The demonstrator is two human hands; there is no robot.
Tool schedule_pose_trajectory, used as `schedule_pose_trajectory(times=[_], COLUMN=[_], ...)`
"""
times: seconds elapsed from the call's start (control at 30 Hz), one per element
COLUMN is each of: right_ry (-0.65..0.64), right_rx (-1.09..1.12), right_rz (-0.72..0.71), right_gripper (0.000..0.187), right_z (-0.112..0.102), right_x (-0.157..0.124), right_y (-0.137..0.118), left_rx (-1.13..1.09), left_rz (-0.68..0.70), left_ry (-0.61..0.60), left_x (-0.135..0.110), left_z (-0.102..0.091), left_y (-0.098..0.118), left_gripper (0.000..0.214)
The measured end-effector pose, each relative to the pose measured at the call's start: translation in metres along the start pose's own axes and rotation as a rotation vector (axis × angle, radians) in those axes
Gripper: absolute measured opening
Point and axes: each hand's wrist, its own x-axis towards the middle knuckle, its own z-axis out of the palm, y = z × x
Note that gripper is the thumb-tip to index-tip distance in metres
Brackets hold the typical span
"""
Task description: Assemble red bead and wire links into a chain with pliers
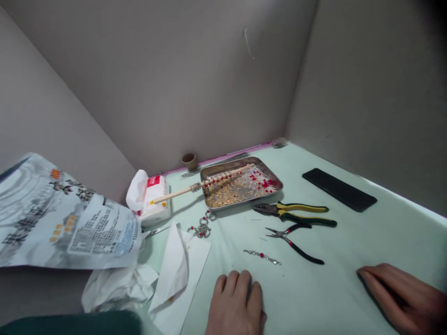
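My left hand (234, 304) rests knuckles-up on the pale green table cover (349, 242), fingers curled under with nothing visible in them. My right hand (405, 298) lies flat at the lower right, fingers stretched out, holding nothing. Just ahead of my left hand lies a short beaded chain (262, 256) with red beads. Beyond it sit thin black-handled pliers (295, 237) and yellow-and-green-handled pliers (295, 214). A metal tray (275, 182) holds gold and red beads, and a wooden stick (200, 184) strung with red beads lies across it.
A tissue pack (150, 197), loose tissues (174, 274), a printed plastic bag (59, 218), a small beaded cluster (201, 228), a small brown cup (189, 161) and a black flat case (339, 189) surround the work area. Grey walls enclose the table.
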Motion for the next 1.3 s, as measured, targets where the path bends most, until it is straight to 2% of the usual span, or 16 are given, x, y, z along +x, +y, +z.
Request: schedule_pose_trajectory(times=[0.1,0.23,0.37,0.53,0.6,0.7,0.8,0.9,1.0,1.1,1.2,1.3], right_ry=[-0.092,-0.079,-0.101,-0.211,-0.240,-0.230,-0.243,-0.325,-0.429,-0.468,-0.507,-0.524], right_rx=[-0.050,-0.092,-0.086,-0.040,0.031,0.065,-0.017,-0.129,-0.092,0.008,0.052,0.084], right_rz=[-0.180,-0.296,-0.335,-0.345,-0.398,-0.501,-0.555,-0.530,-0.549,-0.544,-0.550,-0.556], right_gripper=[0.019,0.019,0.018,0.015,0.015,0.017,0.020,0.011,0.014,0.021,0.024,0.024], right_z=[-0.010,-0.019,-0.020,-0.027,-0.029,-0.025,-0.008,0.017,0.037,0.045,0.045,0.043], right_x=[0.005,0.011,0.011,0.023,0.038,0.072,0.110,0.140,0.153,0.153,0.153,0.154], right_y=[0.001,-0.004,-0.005,-0.019,-0.034,-0.058,-0.071,-0.067,-0.053,-0.041,-0.035,-0.035], left_rx=[0.002,-0.068,-0.187,-0.176,-0.095,0.034,0.112,0.136,0.066,-0.171,-0.498,-0.695], left_rz=[0.006,-0.030,-0.109,-0.156,-0.180,-0.167,-0.185,-0.224,-0.267,-0.379,-0.494,-0.624], left_ry=[-0.005,-0.079,-0.207,-0.239,-0.252,-0.349,-0.427,-0.440,-0.392,-0.222,-0.025,0.059], left_x=[0.000,0.005,0.011,0.028,0.043,0.068,0.086,0.088,0.082,0.078,0.080,0.083], left_z=[0.000,-0.011,-0.029,-0.035,-0.033,-0.028,-0.023,-0.019,-0.019,-0.022,-0.021,-0.012], left_y=[-0.001,0.002,0.003,0.011,0.017,0.025,0.030,0.027,0.019,0.011,0.006,0.006], left_gripper=[0.030,0.024,0.015,0.018,0.024,0.030,0.025,0.023,0.033,0.037,0.025,0.015])
